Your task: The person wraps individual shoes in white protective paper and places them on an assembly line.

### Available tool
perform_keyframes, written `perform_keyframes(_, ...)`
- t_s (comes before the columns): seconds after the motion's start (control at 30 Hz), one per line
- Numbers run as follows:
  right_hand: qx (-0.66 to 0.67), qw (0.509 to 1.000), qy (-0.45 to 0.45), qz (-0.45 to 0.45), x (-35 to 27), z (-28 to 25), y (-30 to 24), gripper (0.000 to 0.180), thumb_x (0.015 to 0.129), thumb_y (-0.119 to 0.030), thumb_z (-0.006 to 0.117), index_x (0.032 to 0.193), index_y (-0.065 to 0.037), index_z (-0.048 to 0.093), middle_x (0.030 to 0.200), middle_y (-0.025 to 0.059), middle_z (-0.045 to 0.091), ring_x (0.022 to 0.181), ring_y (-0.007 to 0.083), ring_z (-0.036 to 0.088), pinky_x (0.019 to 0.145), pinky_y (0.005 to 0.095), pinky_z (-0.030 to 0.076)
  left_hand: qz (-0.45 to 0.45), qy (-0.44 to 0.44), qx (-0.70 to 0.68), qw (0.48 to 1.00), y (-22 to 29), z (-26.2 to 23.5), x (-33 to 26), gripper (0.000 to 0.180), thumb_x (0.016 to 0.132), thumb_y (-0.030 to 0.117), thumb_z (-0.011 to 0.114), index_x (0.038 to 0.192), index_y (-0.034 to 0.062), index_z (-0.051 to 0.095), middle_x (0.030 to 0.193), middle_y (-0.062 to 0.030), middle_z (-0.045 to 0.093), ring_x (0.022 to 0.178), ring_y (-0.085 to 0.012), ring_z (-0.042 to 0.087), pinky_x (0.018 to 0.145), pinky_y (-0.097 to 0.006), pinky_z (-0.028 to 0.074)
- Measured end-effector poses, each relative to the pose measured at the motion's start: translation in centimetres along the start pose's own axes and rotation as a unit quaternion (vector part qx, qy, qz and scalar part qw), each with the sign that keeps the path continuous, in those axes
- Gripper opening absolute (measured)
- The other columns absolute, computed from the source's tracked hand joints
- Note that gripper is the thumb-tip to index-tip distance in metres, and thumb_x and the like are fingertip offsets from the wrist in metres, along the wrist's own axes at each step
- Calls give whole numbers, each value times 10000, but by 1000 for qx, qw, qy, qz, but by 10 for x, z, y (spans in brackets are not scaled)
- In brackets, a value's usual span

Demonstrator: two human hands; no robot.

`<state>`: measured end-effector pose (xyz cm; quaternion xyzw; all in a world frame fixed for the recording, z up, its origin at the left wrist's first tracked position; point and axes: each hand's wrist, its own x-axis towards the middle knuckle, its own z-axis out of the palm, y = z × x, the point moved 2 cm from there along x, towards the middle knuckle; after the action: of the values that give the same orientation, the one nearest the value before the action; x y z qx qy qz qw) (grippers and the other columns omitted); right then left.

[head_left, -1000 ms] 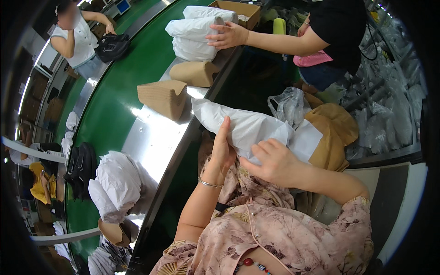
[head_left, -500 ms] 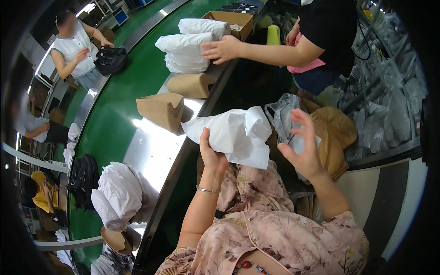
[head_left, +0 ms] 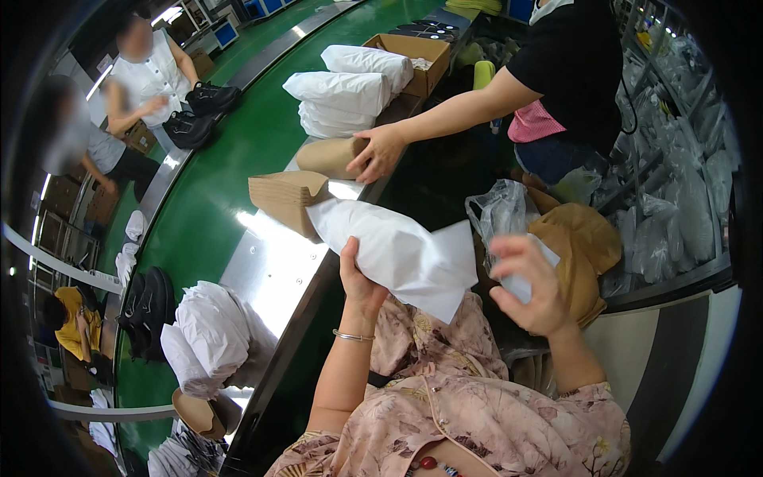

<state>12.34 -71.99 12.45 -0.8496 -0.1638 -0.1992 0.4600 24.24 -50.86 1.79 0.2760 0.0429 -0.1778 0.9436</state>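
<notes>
At the far left, a person in a yellow top (head_left: 77, 322) is sitting beyond the green belt (head_left: 193, 203), and farther along a person in a white sleeveless top (head_left: 163, 71) is standing beside two black shoes. On the belt's near left, another pair of black shoes (head_left: 147, 306) is standing beside white-wrapped bundles (head_left: 208, 326), with a curved brown cardboard piece (head_left: 197, 412) lying nearer. Toward the middle, a stack of folded cardboard (head_left: 284, 199) is resting on the metal ledge (head_left: 274, 258). The left hand (head_left: 364, 290) is gripping a white paper-wrapped bundle (head_left: 389, 250) from below, thumb on top, holding it off the ledge's near side while its loose end is flaring right. Beyond it, a co-worker's hand (head_left: 380, 151) is touching a cardboard form (head_left: 324, 159), with more wrapped bundles lying farther off. The right hand (head_left: 540, 294) is hovering apart from the bundle, slightly blurred, its fingers spreading and curling around nothing visible. Farther right, a brown bag (head_left: 584, 246) is sagging beside a clear plastic bag (head_left: 501, 208).
</notes>
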Motion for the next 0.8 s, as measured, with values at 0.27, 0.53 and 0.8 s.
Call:
perform_keyframes(0.27, 164, 957, -170, 169, 41, 34, 37, 356, 659, -14, 644, 1006, -17, 565, 893, 86, 594, 819, 190, 567, 727, 277, 441, -3, 9, 46, 999, 9, 7, -2, 569, 835, 383, 495, 1260, 15, 405, 1191, -143, 536, 1089, -283, 530, 966, -408, 402)
perform_keyframes(0.53, -59, 996, -74, 11, -1, -6, 1, 188, 651, 19, 686, 817, -29, 613, 738, 85, 550, 676, 260, 556, 588, 320, 450, 54, 29, 31, 998, 35, 4, -8, 563, 826, 357, 523, 1262, 22, 399, 1158, -136, 548, 1076, -275, 537, 956, -391, 416)
perform_keyframes(0.8, -80, 972, -215, 51, 57, 34, 11, 968, 664, -302, 760, 1395, -25, 189, 1382, 201, 313, 1278, 308, 328, 1041, 363, 264, 66, -39, 163, 984, 39, -9, -4, 637, 776, 316, 607, 1268, -10, 368, 1183, -135, 502, 1081, -240, 515, 939, -374, 416)
